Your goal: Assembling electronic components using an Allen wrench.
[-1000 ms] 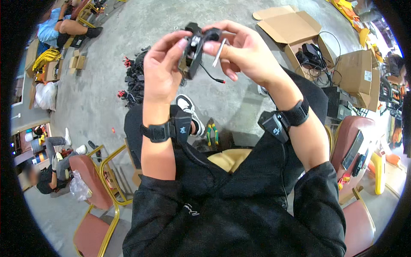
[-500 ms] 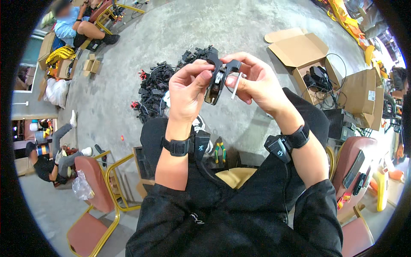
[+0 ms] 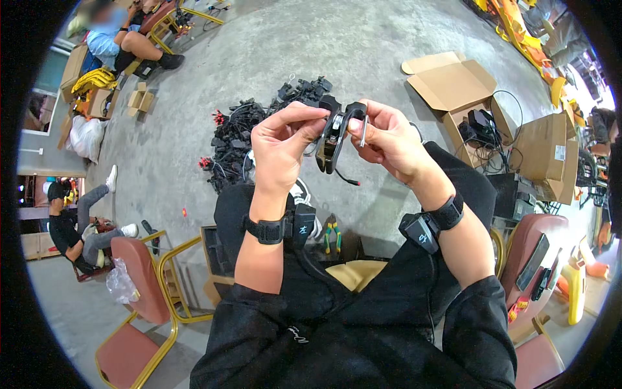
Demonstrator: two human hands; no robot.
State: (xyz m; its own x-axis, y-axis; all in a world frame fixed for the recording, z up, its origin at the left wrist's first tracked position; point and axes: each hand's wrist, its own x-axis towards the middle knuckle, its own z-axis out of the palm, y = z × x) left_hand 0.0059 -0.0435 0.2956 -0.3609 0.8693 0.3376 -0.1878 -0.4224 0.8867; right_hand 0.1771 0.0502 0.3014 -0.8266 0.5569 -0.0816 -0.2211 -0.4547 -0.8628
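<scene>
Both hands are raised over my lap around a black lever-like part (image 3: 328,146), made of two side-by-side curved pieces with shiny metal between them. A short black cable (image 3: 346,177) with a red tip hangs below it. My left hand (image 3: 275,142) is closed, pinching the part's left side between thumb and fingers. On the other side my right hand (image 3: 395,142) is closed on the right piece, thumb pressed against it. A thin silver rod (image 3: 364,131) stands out between the right fingers; its full shape is hidden.
Beyond my hands a pile of black parts with cables (image 3: 236,142) lies on the floor. Pliers (image 3: 332,235) with green-yellow handles sit between my knees. An open cardboard box (image 3: 453,94) stands at right, chairs (image 3: 139,279) at both sides. Two people sit at left.
The black part has tilted and shifted slightly lower and right, and its red-tipped cable now shows. Both hands keep their grip; the silver rod has turned more upright.
</scene>
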